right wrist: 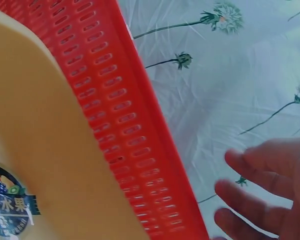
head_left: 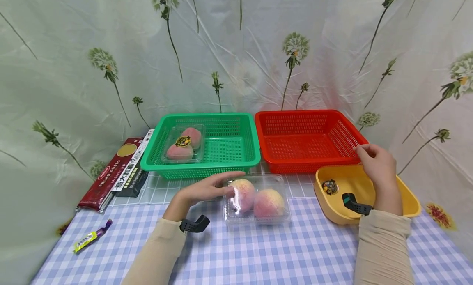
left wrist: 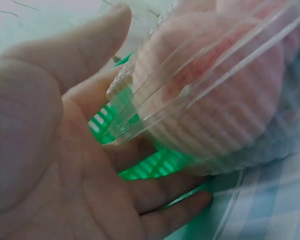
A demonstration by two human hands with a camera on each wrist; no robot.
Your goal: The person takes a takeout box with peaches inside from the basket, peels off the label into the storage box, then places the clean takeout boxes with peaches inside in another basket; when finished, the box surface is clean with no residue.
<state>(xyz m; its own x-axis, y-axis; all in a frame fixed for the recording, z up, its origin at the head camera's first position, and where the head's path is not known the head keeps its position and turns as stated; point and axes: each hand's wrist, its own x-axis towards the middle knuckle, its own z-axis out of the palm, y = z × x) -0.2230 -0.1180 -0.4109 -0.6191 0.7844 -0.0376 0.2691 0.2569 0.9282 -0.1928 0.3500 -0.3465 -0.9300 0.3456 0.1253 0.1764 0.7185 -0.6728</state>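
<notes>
Pasta boxes (head_left: pixel 118 170) at left; candy wrapper (head_left: pixel 91 236) on checked cloth (head_left: pixel 258 252).

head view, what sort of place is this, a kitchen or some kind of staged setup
Probably a staged tabletop rather than a kitchen: a creased floral cloth backdrop, a checked tablecloth, and a green basket and red basket set side by side.

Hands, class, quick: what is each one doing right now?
Left hand: open, straight fingers against the clear peach box.
Right hand: open, holding nothing, above the yellow tray.
</notes>
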